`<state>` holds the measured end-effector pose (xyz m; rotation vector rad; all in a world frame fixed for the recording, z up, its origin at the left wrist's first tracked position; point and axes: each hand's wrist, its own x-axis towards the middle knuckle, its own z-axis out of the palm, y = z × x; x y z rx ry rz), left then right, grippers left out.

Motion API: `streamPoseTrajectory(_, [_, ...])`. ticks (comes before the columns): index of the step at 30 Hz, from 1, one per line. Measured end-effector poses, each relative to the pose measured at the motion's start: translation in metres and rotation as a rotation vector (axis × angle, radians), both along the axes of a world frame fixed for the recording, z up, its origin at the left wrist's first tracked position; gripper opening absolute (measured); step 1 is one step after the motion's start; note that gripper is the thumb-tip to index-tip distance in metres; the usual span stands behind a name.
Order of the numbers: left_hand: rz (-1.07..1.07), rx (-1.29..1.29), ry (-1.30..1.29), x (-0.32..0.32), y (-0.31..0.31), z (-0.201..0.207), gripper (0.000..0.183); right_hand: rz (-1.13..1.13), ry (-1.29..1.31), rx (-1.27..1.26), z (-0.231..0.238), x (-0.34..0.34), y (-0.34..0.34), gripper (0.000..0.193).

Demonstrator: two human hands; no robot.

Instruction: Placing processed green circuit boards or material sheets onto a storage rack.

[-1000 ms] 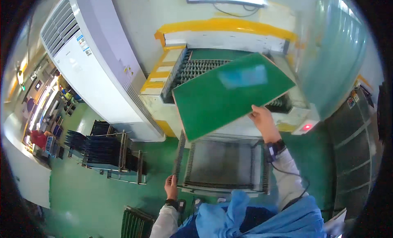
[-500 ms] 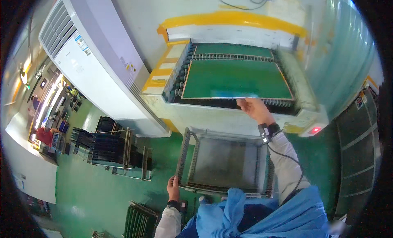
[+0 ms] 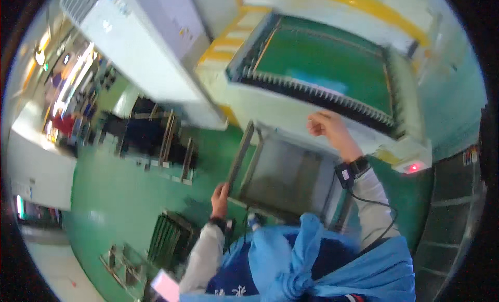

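My left hand (image 3: 220, 199) is closed round the near left corner of a slotted metal rack (image 3: 239, 164), which stands in front of me and holds a grey sheet-like surface. My right hand (image 3: 326, 128) hangs in the air between the rack and a roller machine (image 3: 358, 120). Its fingers are curled in and nothing shows in them. A green panel (image 3: 327, 63) with a copper-coloured edge lies on the rollers (image 3: 312, 90), apart from my right hand. Bands with small devices sit on both wrists.
A tall white air conditioner (image 3: 150, 52) stands left of the machine. Racks of dark panels (image 3: 143, 130) are on the green floor at left, and a smaller stack of green panels (image 3: 169, 237) nearer. A dark shelved rack (image 3: 449, 213) stands at right.
My right hand has come away from the panel's near edge, and its fingers have curled. The panel has moved away over the rollers. My left hand stays on the rack. The view has shifted.
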<state>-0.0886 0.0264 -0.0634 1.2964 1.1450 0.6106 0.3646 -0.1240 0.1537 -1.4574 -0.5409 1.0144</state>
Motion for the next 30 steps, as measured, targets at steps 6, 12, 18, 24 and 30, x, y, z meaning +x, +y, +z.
streamPoseTrajectory(6, [0.010,0.014,0.004,0.005,-0.006,0.000,0.044,0.652,-0.105,-0.293,-0.095,-0.095,-0.033,0.032])
streamPoseTrajectory(12, [0.075,-0.045,-0.059,0.010,-0.007,0.005,0.044,0.888,-0.426,-0.427,-0.127,-0.160,-0.077,0.051])
streamPoseTrajectory(18, [0.065,-0.051,-0.065,0.008,-0.006,0.006,0.044,0.767,-0.238,-0.549,-0.155,-0.176,-0.102,0.057])
streamPoseTrajectory(24, [0.027,-0.026,-0.043,0.005,-0.004,0.004,0.046,0.604,-0.312,-0.526,-0.151,-0.187,-0.114,0.045])
streamPoseTrajectory(30, [0.007,-0.024,-0.092,0.000,-0.010,0.010,0.048,0.575,-0.649,-0.505,-0.147,-0.199,-0.123,0.035])
